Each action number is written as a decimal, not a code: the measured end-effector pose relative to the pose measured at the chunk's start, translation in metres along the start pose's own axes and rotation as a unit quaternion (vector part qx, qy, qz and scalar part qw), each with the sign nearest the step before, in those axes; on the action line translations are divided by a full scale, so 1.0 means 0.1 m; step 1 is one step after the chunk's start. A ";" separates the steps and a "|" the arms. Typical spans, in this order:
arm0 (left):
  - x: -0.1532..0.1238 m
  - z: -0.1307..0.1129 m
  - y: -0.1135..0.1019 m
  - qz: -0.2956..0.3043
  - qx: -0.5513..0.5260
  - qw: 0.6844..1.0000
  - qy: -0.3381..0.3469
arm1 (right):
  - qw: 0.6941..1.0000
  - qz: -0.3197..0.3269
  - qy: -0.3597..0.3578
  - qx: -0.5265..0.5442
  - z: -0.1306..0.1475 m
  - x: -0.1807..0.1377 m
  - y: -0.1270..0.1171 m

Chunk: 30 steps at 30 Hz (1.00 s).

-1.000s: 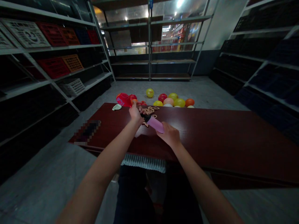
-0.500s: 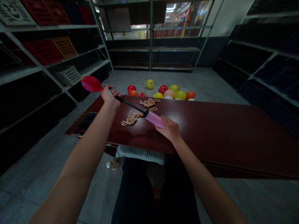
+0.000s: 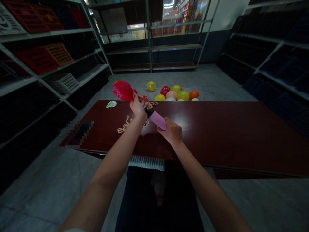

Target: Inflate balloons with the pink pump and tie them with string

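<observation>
Pink hand pump (image 3: 158,120) slanted between the person's two hands, above the table (image 3: 229,135). The right hand (image 3: 172,131) was clenched round the barrel's near end, with no gap showing between fingers and plastic. The left hand (image 3: 138,108) was wrapped about the black end, close ahead of the barrel; the exact placing of its fingertips could not be told. Red balloon (image 3: 123,90), swollen, stuck out just beyond the left grip, its neck reaching into those fingers. Tan strands (image 3: 123,126) lay beneath and beside the left wrist, some showing past the knuckles. Left of that grip rested a limp pale-green balloon (image 3: 111,104). Past both hands, beyond the table's far edge, inflated balloons (image 3: 182,95) sat clustered.
</observation>
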<state>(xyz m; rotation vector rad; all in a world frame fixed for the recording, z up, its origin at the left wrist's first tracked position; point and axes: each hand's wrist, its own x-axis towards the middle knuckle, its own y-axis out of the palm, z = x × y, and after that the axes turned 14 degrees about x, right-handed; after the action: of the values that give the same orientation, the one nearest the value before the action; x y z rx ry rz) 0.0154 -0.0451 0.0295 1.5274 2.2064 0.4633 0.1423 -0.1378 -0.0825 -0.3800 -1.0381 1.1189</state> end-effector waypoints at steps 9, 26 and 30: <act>0.17 -0.13 -0.50 -0.058 -0.029 0.993 -0.093 | 0.995 0.058 -0.066 -0.035 0.10 -0.02 0.04; 0.67 -1.09 -0.80 -0.077 -0.014 0.997 0.008 | 0.995 0.030 -0.091 0.009 0.12 -0.03 0.00; 0.50 -0.94 -0.43 -0.063 -0.025 0.997 0.029 | 0.999 0.014 -0.035 0.015 0.04 0.00 -0.03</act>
<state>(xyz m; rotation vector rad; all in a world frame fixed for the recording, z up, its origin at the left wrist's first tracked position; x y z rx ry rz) -0.0822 -0.0166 0.0818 1.3547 2.3016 0.5253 0.1402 -0.1401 -0.0785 -0.3351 -1.0782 1.1790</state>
